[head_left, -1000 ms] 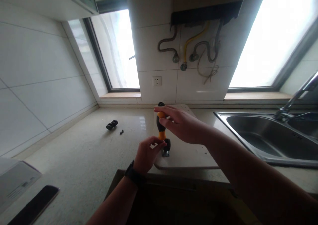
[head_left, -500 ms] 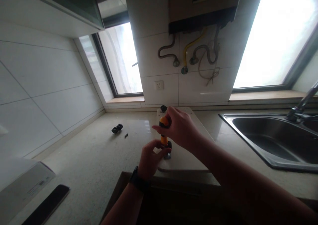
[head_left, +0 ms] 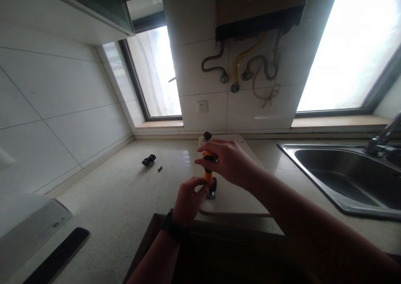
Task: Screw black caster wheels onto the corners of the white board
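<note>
An orange and black screwdriver point(head_left: 208, 175) stands upright over the near left corner of a white board point(head_left: 238, 200). My right hand point(head_left: 230, 161) has its thumb and fingers around the top of the handle. Lower down, my left hand point(head_left: 192, 196) pinches the screwdriver near the bottom of its handle; the tip is hidden behind the fingers. Right beside those fingertips is a black caster wheel point(head_left: 214, 185) with a metal plate point(head_left: 211, 195) on the board. A second caster point(head_left: 207, 136) sits at the board's far left corner.
Left of the board, black casters point(head_left: 148, 160) and several small screws point(head_left: 160, 169) lie on the countertop point(head_left: 125, 200). A phone point(head_left: 59, 254) and a pale box point(head_left: 37, 229) are at the near left. A steel sink point(head_left: 332, 167) lies to the right.
My right hand's fingers have shifted and loosened around the top of the handle. My left fingertips now sit closer to the handle's lower end. The view has tilted slightly.
</note>
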Action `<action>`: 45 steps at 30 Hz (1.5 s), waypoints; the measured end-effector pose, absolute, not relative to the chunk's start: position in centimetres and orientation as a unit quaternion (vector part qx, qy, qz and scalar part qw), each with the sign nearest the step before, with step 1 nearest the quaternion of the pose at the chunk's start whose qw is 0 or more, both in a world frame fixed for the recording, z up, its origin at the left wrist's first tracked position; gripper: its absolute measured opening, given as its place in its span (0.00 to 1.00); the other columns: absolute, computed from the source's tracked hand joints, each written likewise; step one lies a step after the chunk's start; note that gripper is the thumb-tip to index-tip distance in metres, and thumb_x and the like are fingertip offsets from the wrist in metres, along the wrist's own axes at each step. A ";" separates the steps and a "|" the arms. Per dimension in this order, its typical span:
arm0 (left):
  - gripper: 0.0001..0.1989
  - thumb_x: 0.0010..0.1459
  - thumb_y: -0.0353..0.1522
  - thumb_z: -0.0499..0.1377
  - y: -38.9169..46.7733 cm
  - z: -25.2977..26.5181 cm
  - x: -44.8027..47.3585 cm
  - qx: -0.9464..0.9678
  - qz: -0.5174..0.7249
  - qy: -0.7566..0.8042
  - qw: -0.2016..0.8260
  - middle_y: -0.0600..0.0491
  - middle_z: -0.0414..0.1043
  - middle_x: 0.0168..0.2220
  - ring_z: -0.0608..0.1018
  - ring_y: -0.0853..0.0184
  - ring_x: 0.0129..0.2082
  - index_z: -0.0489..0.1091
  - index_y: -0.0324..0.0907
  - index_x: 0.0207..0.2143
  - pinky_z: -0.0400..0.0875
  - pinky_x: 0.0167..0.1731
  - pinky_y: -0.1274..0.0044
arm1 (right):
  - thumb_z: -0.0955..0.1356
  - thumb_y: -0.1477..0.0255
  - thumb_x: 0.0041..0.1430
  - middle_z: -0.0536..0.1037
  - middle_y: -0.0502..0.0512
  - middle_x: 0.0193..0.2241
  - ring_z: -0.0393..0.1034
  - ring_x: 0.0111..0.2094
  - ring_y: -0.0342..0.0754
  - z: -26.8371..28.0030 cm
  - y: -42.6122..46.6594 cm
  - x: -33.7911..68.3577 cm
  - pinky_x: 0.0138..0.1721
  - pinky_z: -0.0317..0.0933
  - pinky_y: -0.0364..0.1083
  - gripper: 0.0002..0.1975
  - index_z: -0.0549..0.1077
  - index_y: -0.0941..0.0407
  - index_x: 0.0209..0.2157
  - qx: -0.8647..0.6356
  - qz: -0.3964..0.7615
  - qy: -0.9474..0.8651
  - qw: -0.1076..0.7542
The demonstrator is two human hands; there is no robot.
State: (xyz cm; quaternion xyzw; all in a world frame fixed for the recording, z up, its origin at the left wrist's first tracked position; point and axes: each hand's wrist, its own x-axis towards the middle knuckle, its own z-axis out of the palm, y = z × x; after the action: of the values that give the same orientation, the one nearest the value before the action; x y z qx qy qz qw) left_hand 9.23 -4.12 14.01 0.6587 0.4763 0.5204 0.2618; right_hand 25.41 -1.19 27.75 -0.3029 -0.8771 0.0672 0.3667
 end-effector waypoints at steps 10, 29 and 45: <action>0.03 0.57 0.32 0.67 -3.9 14.5 9.2 0.639 0.528 0.504 0.243 0.54 0.81 0.29 0.80 0.64 0.31 0.80 0.43 0.30 0.73 0.36 0.74 | 0.65 0.70 0.64 0.79 0.59 0.41 0.72 0.37 0.48 28.5 -2.4 25.3 0.38 0.61 0.47 0.11 0.75 0.58 0.44 -0.344 0.072 -0.873 0.338; 0.06 0.55 0.34 0.70 -3.7 13.7 9.3 0.647 0.545 0.488 0.214 0.53 0.80 0.31 0.79 0.64 0.32 0.79 0.43 0.33 0.72 0.36 0.74 | 0.71 0.53 0.57 0.73 0.52 0.29 0.61 0.25 0.44 27.4 -2.0 24.7 0.28 0.51 0.46 0.20 0.66 0.55 0.31 -0.421 -0.059 -0.821 0.381; 0.06 0.64 0.34 0.62 -3.8 14.1 8.6 0.681 0.514 0.448 0.267 0.51 0.83 0.38 0.82 0.63 0.38 0.80 0.45 0.40 0.74 0.42 0.72 | 0.74 0.66 0.58 0.81 0.53 0.34 0.74 0.33 0.45 28.2 -1.0 25.5 0.37 0.64 0.45 0.13 0.80 0.56 0.43 -0.308 0.062 -0.866 0.388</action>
State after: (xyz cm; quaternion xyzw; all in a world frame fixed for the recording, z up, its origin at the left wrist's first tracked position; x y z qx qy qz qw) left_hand 8.64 -3.82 14.13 0.6810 0.4482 0.5139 0.2669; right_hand 25.51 -1.00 28.25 -0.3083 -0.8664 0.0617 0.3881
